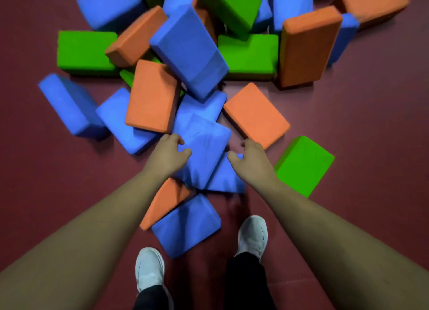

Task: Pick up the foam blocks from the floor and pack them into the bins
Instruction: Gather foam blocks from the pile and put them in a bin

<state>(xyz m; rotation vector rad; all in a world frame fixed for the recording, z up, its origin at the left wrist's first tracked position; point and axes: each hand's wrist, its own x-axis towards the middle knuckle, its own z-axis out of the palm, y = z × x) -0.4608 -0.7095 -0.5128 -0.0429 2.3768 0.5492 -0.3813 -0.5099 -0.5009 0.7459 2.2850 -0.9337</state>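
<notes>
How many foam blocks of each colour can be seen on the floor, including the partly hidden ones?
Blue blocks: 12
Orange blocks: 7
Green blocks: 7
Total: 26, at least; some may be hidden.

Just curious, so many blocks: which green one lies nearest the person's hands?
The green block on the floor just right of the right hand; the other green blocks lie farther back.

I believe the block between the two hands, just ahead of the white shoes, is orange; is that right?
Not quite: the head view shows the block between the left hand and right hand, ahead of the white shoes, is blue, not orange.
</notes>
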